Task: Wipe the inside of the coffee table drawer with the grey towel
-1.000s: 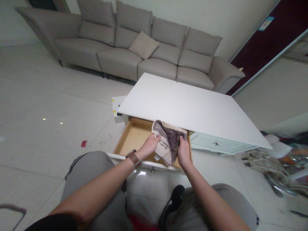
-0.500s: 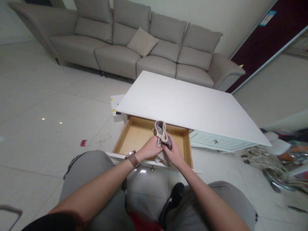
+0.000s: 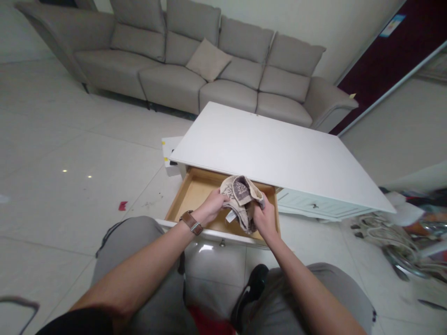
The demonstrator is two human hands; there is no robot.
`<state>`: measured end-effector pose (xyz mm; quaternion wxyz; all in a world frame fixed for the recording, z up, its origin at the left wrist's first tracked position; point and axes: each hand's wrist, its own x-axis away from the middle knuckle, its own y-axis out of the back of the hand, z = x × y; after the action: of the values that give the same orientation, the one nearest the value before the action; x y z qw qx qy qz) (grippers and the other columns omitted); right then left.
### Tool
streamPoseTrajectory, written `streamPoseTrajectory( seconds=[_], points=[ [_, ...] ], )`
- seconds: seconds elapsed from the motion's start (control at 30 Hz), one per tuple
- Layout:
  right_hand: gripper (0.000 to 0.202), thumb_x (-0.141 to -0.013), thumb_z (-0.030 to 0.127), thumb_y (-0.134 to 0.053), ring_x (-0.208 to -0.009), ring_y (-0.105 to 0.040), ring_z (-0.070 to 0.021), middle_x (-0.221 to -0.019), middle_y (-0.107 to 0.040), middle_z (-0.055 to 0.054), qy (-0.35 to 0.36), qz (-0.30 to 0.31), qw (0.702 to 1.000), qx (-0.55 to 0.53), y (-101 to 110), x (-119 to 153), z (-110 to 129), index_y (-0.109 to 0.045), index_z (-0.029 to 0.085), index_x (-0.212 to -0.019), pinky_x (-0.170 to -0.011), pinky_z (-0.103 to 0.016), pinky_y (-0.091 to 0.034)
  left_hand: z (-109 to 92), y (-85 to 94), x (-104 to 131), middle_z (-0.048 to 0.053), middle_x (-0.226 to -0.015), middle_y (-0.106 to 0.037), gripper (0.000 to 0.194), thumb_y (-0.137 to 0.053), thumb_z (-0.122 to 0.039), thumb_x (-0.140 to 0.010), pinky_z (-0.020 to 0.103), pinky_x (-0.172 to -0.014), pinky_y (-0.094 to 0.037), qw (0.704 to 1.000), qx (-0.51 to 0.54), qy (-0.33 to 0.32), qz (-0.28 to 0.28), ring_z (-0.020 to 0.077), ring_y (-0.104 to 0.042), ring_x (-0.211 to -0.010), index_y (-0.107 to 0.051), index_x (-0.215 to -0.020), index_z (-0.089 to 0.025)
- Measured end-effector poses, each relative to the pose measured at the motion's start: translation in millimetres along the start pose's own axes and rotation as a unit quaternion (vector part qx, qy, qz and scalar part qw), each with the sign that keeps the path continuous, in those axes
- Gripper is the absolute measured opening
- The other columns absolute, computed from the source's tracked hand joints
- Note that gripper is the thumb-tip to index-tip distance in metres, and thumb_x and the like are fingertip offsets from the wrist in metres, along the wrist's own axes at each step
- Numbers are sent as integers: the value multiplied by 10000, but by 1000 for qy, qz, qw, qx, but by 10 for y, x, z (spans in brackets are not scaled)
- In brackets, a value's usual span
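While the left hand pinches one side of the brown and cream cloth and the right hand grips the other side, the cloth hangs bunched up between them, with its folds sticking up in the middle and a small white tag low down near the left fingers. Both hands are closed on its edges, and the cloth is over the open wooden drawer, just in front of the edge of the white table. Whether the bottom of the cloth touches the drawer, I cannot tell.
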<state>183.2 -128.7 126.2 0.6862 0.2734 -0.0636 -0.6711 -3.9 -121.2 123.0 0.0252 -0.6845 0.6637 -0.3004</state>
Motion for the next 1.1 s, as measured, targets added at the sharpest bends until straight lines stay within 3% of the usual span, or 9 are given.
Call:
streamPoseTrajectory(
  seconds=[0.2, 0.33, 0.43, 0.53, 0.63, 0.73, 0.8, 0.93, 1.1],
  points=[
    [517, -875, 234, -534, -1182, -652, -293, -1337, -689, -64, 35, 117, 990, 68, -62, 113, -37, -637, 251, -1382, -1044, -427, -471, -35, -38, 19, 74, -807, -717, 319, -563, -47, -569, 248, -621, -505, 999, 33, -12, 5, 160, -641, -668, -655, -863, -130],
    [411, -971, 450, -481, -921, -709, -289, -994, -777, -108, -70, 19, 997, 15, -81, 59, -61, -759, 170, -1088, -865, -401, -539, 18, -18, 13, 80, -876, -743, 380, -535, -18, -552, 273, -707, -523, 999, -15, -44, -11, 201, -677, -796, -689, -882, -127],
    [535, -967, 584, -470, -906, -711, -279, -967, -774, -126, -133, -58, 989, -39, -52, 1, -65, -757, 134, -1004, -806, -361, -543, 65, -20, 12, 80, -923, -753, 439, -532, 11, -557, 299, -803, -531, 996, -57, -70, 14, 215, -683, -875, -715, -932, -124],
    [566, -958, 612, -479, -850, -714, -277, -901, -773, -124, -154, -73, 985, -29, -37, 8, -61, -760, 122, -937, -741, -342, -540, 115, -54, 25, 84, -956, -756, 485, -527, 32, -565, 304, -843, -530, 993, -76, -78, 45, 211, -685, -896, -726, -980, -123],
    [479, -968, 538, -502, -818, -722, -278, -835, -774, -92, -95, -20, 995, 35, -41, 58, -58, -783, 157, -891, -756, -355, -553, 141, -91, 37, 86, -958, -758, 439, -575, 15, -608, 275, -796, -530, 995, -55, -64, 49, 193, -685, -861, -721, -999, -124],
    [342, -922, 352, -584, -1101, -699, -300, -1210, -750, -70, 38, 93, 990, 99, -43, 90, -75, -768, 245, -1190, -981, -421, -529, 125, -102, 34, 88, -919, -756, 318, -667, -74, -678, 254, -707, -531, 998, 12, -26, 54, 180, -683, -791, -712, -988, -127],
    [515, -887, 252, -588, -1287, -608, -292, -1470, -590, -26, 91, 145, 978, 118, -42, 94, -97, -647, 314, -1395, -1100, -454, -465, 97, -98, 23, 88, -888, -753, 239, -707, -174, -733, 258, -689, -540, 997, 66, 1, 37, 179, -686, -767, -708, -969, -132],
    [546, -923, 248, -544, -1360, -549, -273, -1546, -502, -18, 101, 163, 974, 117, -59, 89, -124, -582, 319, -1462, -1153, -466, -423, 54, -87, 4, 96, -889, -754, 288, -693, -379, -832, 262, -688, -556, 991, 130, 38, 16, 180, -688, -769, -711, -971, -128],
    [418, -994, 379, -495, -1278, -607, -286, -1408, -645, -51, 65, 130, 988, 57, -96, 74, -83, -673, 286, -1360, -1112, -465, -440, 55, -86, 40, 83, -849, -741, 179, -652, -168, -744, 234, -661, -536, 996, 86, 16, 24, 160, -676, -734, -700, -911, -126]
  ],
)
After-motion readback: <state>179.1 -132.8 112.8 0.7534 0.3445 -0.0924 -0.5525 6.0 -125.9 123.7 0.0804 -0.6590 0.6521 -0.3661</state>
